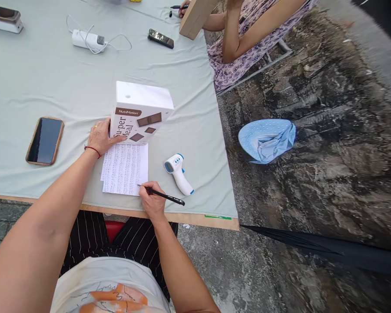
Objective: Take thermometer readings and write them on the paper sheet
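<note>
My right hand [152,201] grips a black pen [164,195], its tip at the lower right edge of the written paper sheets [125,169]. Rows of small handwriting cover the top sheet, and another sheet sticks out from under it. My left hand [101,134] holds the lower left side of a white "NutriMotion Super Meal" box [141,113], with the thumb across its front and the other fingers partly hidden. The box stands upright over the far end of the sheets. To the right of the paper lies a white and blue infrared thermometer [179,174].
A smartphone [45,141] lies on the pale tablecloth [74,91] at left. Farther back are a white device with a cable [88,41] and a small black device [160,38]. Another person's arm [263,30] and a cardboard box [197,17] are beyond. A blue hat [267,140] lies on the ground.
</note>
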### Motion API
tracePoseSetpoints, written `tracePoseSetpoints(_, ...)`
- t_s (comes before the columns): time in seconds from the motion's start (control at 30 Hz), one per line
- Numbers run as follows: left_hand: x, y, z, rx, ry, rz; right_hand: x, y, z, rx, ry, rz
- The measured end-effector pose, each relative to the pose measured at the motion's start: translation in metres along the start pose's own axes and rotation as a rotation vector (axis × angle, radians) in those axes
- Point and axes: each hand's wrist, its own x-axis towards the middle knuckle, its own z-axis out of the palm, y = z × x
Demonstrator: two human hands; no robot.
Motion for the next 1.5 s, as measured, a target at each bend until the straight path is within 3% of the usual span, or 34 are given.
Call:
tracePoseSetpoints(0.4,-0.0011,0.0029,-0.0021,-0.021,0.008,-0.013,0.0003,0.0038,0.0001,-0.015,0.013,-0.096)
tracePoseSetpoints(1.0,-0.0001,0.0013,-0.0007,-0.021,0.022,-0.002,-0.0014,0.0072,0.001,0.014,0.051,-0.039)
tracePoseSetpoints(1.5,-0.0006,0.0014,-0.0012,-0.021,0.019,-0.005,-0.001,0.0068,0.0005,-0.003,0.037,-0.076)
